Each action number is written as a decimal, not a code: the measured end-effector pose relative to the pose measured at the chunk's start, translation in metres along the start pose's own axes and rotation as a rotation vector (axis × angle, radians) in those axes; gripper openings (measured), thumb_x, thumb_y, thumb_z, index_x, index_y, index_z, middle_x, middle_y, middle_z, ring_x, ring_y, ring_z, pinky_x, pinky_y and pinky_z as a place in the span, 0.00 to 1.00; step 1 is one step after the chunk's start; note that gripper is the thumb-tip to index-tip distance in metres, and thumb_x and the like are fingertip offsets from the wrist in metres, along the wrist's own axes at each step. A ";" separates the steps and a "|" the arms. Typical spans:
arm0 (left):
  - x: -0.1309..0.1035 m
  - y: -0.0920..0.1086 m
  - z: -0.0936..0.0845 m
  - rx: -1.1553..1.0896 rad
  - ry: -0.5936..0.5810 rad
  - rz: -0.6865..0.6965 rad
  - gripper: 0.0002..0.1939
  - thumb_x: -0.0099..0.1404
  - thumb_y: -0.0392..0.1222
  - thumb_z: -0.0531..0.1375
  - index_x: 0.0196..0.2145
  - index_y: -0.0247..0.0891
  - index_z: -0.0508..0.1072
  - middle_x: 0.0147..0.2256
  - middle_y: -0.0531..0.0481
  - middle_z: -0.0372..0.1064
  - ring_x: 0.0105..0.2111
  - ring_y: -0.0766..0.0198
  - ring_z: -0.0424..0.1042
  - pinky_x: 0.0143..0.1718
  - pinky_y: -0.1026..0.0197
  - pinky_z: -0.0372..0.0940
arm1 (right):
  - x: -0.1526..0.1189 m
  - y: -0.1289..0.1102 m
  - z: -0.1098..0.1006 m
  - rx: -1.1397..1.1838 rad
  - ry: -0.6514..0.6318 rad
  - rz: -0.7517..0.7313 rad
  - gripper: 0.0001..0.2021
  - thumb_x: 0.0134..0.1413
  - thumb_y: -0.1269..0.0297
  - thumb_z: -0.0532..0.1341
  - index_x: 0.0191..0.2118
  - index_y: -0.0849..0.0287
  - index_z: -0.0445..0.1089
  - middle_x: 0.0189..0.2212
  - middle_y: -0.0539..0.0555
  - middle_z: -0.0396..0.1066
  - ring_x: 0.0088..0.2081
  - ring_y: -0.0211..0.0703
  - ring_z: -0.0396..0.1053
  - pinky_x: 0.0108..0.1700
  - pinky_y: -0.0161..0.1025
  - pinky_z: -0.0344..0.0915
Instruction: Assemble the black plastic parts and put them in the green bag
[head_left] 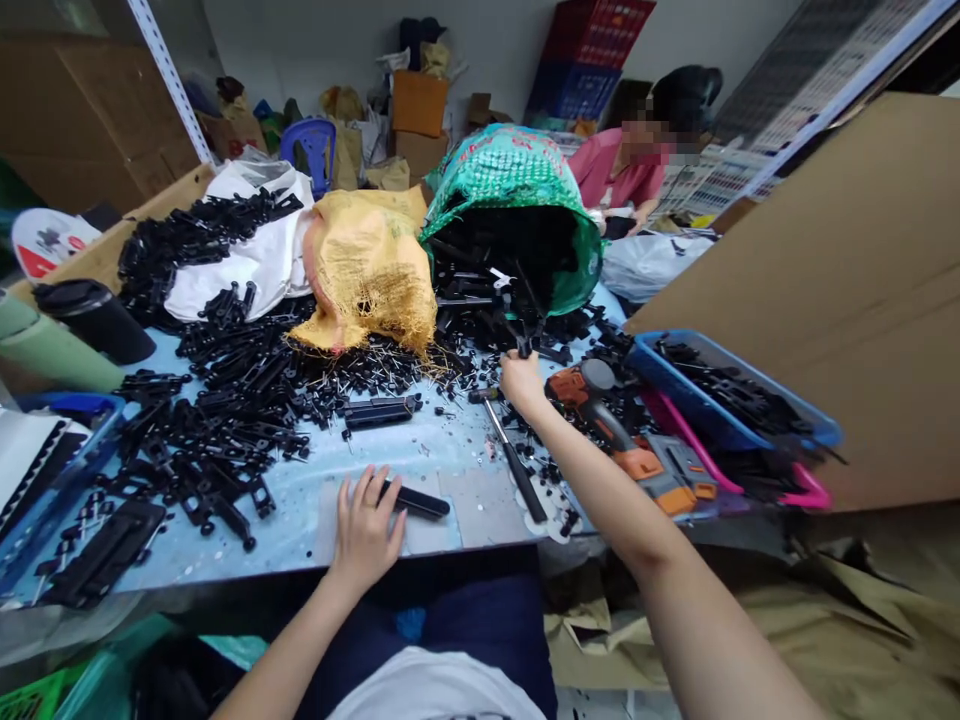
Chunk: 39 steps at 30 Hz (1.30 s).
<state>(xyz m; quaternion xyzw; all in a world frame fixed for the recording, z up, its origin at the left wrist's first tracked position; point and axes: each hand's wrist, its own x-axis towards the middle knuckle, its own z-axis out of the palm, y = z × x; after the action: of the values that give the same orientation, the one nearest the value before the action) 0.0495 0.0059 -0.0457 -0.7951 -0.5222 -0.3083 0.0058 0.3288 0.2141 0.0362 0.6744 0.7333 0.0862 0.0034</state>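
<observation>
My left hand point(365, 528) lies flat, fingers spread, on a long black plastic bar point(416, 501) at the near edge of the light blue table point(442, 455). My right hand point(521, 382) reaches far forward and closes on a black plastic piece point(525, 345) at the foot of the pile spilling from a green woven sack point(517, 185). A hammer point(514, 460) lies on the table just under my right forearm. An orange cordless drill point(622, 440) rests right of that arm.
Black plastic parts point(225, 420) cover the table's left and middle, beside a yellow sack point(367, 265) and white bag point(255, 250). A blue tray point(720, 400) over a pink one holds parts at right. Another person point(630, 165) sits behind the table. Cardboard point(847, 280) leans at right.
</observation>
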 end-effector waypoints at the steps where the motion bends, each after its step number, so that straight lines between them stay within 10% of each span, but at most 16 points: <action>1: 0.010 0.001 0.000 -0.011 -0.087 0.047 0.21 0.62 0.39 0.56 0.53 0.40 0.64 0.52 0.39 0.63 0.55 0.47 0.58 0.56 0.38 0.48 | -0.013 0.000 0.000 0.004 0.024 0.003 0.15 0.53 0.78 0.50 0.43 0.67 0.70 0.49 0.65 0.65 0.50 0.55 0.60 0.45 0.44 0.61; 7: 0.036 0.007 0.003 -0.019 -0.450 0.117 0.09 0.64 0.38 0.54 0.42 0.38 0.70 0.33 0.45 0.70 0.36 0.58 0.70 0.44 0.52 0.61 | -0.061 0.020 -0.014 0.156 0.167 -0.007 0.18 0.57 0.63 0.54 0.52 0.62 0.64 0.56 0.60 0.59 0.51 0.54 0.63 0.50 0.48 0.61; 17: 0.042 0.034 -0.010 -0.481 -0.150 -0.194 0.25 0.65 0.48 0.53 0.57 0.39 0.59 0.51 0.40 0.62 0.50 0.55 0.65 0.47 0.53 0.63 | -0.131 -0.035 -0.059 0.825 0.569 -0.231 0.16 0.59 0.61 0.54 0.51 0.55 0.68 0.52 0.55 0.66 0.56 0.49 0.59 0.60 0.53 0.53; 22: 0.060 0.052 -0.003 -0.992 -0.026 -0.482 0.24 0.61 0.52 0.56 0.51 0.35 0.64 0.41 0.43 0.71 0.36 0.62 0.73 0.37 0.60 0.68 | -0.151 -0.075 -0.041 1.157 0.400 -0.185 0.19 0.60 0.59 0.53 0.56 0.54 0.62 0.54 0.56 0.63 0.55 0.45 0.61 0.56 0.46 0.61; 29: 0.050 0.040 -0.020 -0.882 -0.340 -0.799 0.23 0.57 0.59 0.57 0.23 0.34 0.67 0.14 0.55 0.62 0.10 0.71 0.57 0.13 0.68 0.52 | -0.185 -0.070 -0.031 0.452 0.134 -0.385 0.22 0.55 0.56 0.58 0.54 0.59 0.63 0.49 0.63 0.67 0.46 0.53 0.66 0.47 0.47 0.61; 34: 0.047 0.030 -0.022 -0.689 -0.330 -0.402 0.21 0.65 0.54 0.50 0.40 0.34 0.71 0.33 0.46 0.72 0.32 0.60 0.71 0.33 0.60 0.66 | -0.181 -0.048 -0.020 0.252 -0.216 -0.766 0.09 0.60 0.61 0.54 0.38 0.60 0.67 0.32 0.57 0.72 0.36 0.46 0.68 0.38 0.39 0.59; 39: 0.047 0.012 -0.005 -0.325 -0.537 0.024 0.15 0.65 0.42 0.51 0.48 0.37 0.68 0.42 0.43 0.68 0.45 0.56 0.65 0.47 0.54 0.60 | -0.186 -0.034 0.005 0.225 -0.417 -0.777 0.17 0.59 0.49 0.52 0.40 0.59 0.64 0.32 0.54 0.71 0.32 0.43 0.69 0.29 0.35 0.53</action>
<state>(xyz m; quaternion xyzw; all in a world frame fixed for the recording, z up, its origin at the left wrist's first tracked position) 0.0699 0.0374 -0.0147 -0.8449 -0.4393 -0.1669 -0.2557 0.3128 0.0280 0.0060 0.3482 0.9205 -0.1393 0.1100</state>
